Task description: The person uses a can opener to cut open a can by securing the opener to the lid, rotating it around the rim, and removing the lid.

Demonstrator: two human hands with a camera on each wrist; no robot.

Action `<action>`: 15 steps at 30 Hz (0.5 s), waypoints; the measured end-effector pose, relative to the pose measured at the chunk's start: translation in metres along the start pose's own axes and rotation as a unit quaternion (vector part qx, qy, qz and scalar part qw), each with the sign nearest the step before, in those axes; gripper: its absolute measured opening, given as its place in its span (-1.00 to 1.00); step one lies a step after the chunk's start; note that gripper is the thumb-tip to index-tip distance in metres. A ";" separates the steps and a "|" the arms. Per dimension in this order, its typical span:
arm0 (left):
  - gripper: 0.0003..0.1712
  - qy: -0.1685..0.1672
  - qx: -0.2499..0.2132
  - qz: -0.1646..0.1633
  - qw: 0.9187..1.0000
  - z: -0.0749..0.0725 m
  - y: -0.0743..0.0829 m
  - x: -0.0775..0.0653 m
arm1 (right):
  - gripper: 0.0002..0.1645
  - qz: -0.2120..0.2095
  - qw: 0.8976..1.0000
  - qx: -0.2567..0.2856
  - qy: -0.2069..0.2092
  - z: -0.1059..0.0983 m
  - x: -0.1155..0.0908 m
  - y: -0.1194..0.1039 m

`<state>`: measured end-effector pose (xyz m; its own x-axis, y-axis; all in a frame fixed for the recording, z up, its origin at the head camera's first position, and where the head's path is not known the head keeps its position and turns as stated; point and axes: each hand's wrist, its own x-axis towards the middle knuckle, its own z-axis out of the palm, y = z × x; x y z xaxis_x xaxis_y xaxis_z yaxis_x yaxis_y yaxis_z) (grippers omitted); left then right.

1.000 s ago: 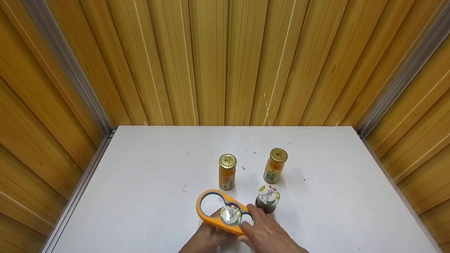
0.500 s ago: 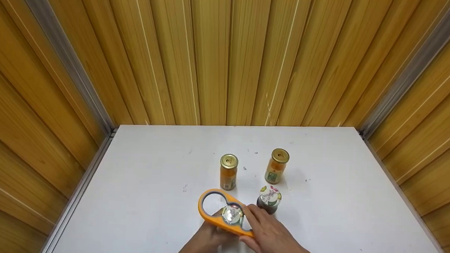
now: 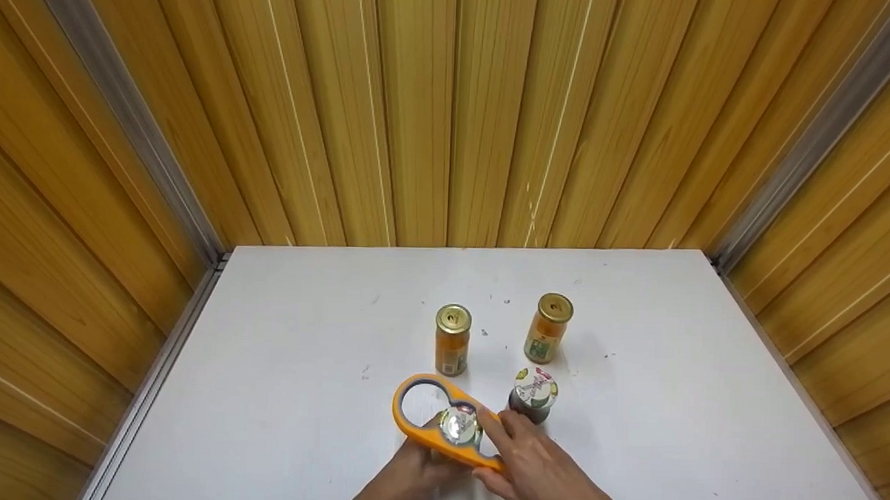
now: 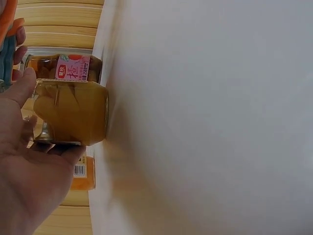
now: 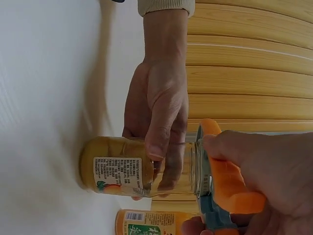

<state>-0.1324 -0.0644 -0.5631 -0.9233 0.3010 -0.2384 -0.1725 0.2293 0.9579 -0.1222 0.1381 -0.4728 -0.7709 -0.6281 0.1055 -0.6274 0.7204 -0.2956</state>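
Observation:
My left hand (image 3: 416, 471) grips a glass jar (image 4: 73, 110) of pale yellow fruit by its side, thumb and fingers round the upper body. The jar stands upright, its base at the table top. Its silvery patterned lid (image 3: 459, 425) sits inside the smaller opening of an orange and grey jar opener (image 3: 445, 446). My right hand (image 3: 541, 464) grips the opener's right end, with fingers lying over its top and the thumb at the near edge. A larger ring of the opener points to the left, with nothing in it.
A dark jar (image 3: 535, 388) with a patterned lid and pink label stands just beyond my right hand. Two orange-filled jars with gold lids stand farther back, one jar (image 3: 451, 343) mid-table, another jar (image 3: 548, 331) right. Wood-look panels (image 3: 450, 117) enclose the white table (image 3: 301, 334).
My right hand has shifted its hold on the jar opener, the fingers now lying further over its top beside the lid. The left hand and jar have stayed in place.

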 end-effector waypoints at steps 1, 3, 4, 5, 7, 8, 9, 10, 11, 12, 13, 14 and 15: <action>-0.14 -0.001 -0.002 -0.002 1.000 0.001 0.000 0.000 | -0.19 0.000 1.000 -0.003 -0.001 0.000 0.000 -0.001; -0.12 0.001 0.006 -0.007 1.000 0.002 0.001 -0.001 | -0.20 0.004 1.000 -0.007 -0.002 0.000 0.000 -0.002; -0.11 0.003 0.009 -0.011 1.000 0.002 0.002 -0.001 | -0.20 0.005 1.000 -0.010 0.001 0.000 0.000 -0.003; -0.12 0.003 0.018 -0.011 1.000 0.002 0.002 -0.001 | -0.20 0.006 1.000 -0.014 0.003 0.000 -0.001 -0.003; -0.14 0.000 0.033 -0.008 0.999 0.002 0.002 -0.002 | -0.20 0.009 1.000 -0.019 0.008 0.001 -0.001 -0.005; -0.15 0.002 0.046 0.001 0.999 0.002 0.002 -0.002 | -0.20 0.010 1.000 -0.022 0.012 0.002 -0.002 -0.005; -0.16 0.001 0.049 0.010 0.999 0.003 0.001 -0.002 | -0.19 0.012 0.999 -0.027 0.016 0.003 -0.002 -0.006; -0.19 0.002 0.049 0.014 0.999 0.004 0.000 -0.002 | -0.19 0.017 0.999 -0.030 0.016 0.004 -0.003 -0.007; -0.19 0.005 0.047 0.023 0.999 0.005 0.000 -0.002 | -0.18 0.022 0.999 -0.032 0.016 0.005 -0.003 -0.008; -0.17 0.010 0.038 0.027 0.999 0.006 -0.001 -0.002 | -0.17 0.029 0.999 -0.035 0.015 0.006 -0.003 -0.010; -0.17 0.016 0.030 0.034 0.999 0.008 -0.001 -0.002 | -0.16 0.038 0.998 -0.039 0.011 0.007 -0.002 -0.011; -0.14 0.023 0.021 0.034 0.999 0.010 -0.002 -0.001 | -0.15 0.049 0.998 -0.044 0.006 0.008 -0.001 -0.013; -0.10 0.030 0.005 0.029 0.999 0.013 -0.002 -0.001 | -0.14 0.062 0.997 -0.049 -0.002 0.010 -0.001 -0.016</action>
<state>-0.1269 -0.0535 -0.5671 -0.9503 0.2587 -0.1732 -0.1161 0.2217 0.9682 -0.1108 0.1244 -0.4773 -0.8424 -0.5343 0.0701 -0.5359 0.8171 -0.2124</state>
